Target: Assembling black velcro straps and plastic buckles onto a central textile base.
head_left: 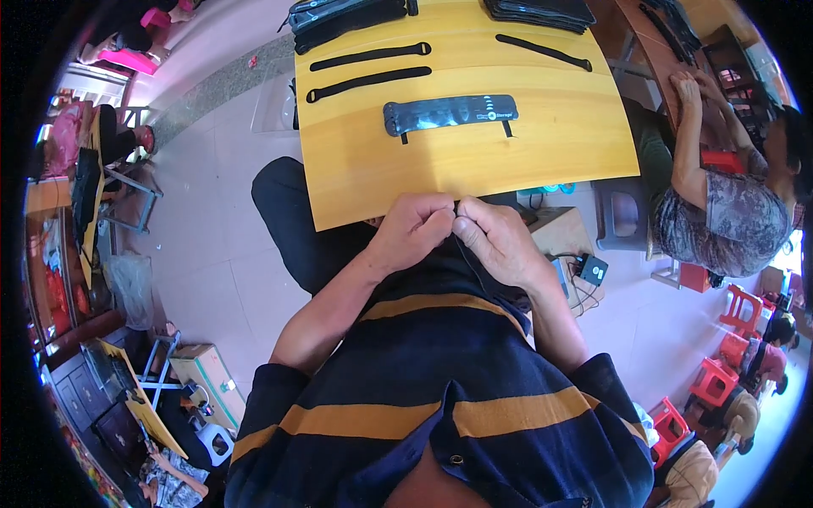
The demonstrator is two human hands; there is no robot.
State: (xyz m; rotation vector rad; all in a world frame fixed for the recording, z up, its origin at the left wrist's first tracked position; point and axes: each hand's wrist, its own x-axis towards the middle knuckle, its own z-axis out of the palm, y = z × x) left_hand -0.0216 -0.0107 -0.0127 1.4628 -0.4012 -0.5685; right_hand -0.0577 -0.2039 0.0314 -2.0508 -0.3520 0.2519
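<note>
Close to the table's near edge my two hands meet, both closed with fingertips pinched together. My left hand and my right hand grip a thin black strap, most of it hidden by the fingers and lost against dark clothing. Beyond them on the yellow table lies a flat black pouch with light print and two short black tabs on its near side. Farther back are two black straps with end loops on the left and another looped strap on the right.
Stacked black pouches stand at the far left and far right of the table. Beneath its right side is a box with a small black device and cables. A co-worker sits at another table to the right, near red stools.
</note>
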